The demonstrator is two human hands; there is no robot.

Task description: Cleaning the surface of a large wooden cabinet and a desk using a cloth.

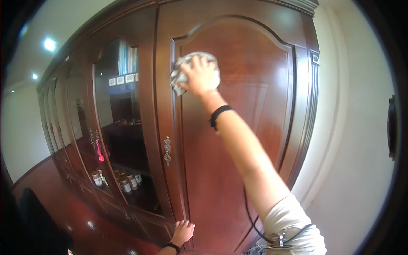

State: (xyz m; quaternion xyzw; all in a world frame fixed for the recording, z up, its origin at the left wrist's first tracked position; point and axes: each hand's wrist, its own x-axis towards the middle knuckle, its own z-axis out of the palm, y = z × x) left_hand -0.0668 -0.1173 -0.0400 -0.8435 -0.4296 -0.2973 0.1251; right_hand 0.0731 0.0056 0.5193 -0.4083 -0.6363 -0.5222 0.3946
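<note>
My right hand [200, 74] presses a crumpled grey-and-white cloth [211, 60] flat against the upper left of a dark reddish wooden cabinet door [236, 105], over the edge of its raised panel. The fingers are spread on top of the cloth, and the arm reaches up from the lower right. Low down, my left hand [184, 231] rests near the door's lower left edge, its palm side hidden; no object shows in it. An ornate metal handle [167, 151] is fixed on the door frame between the two hands.
Left of the door stand glass-fronted cabinet doors [121, 105] with several jars [125, 184] behind the glass. A pink tassel [101, 157] hangs from a handle there. A black cable [247, 207] hangs beside my right arm. A pale wall [353, 127] adjoins the cabinet at right.
</note>
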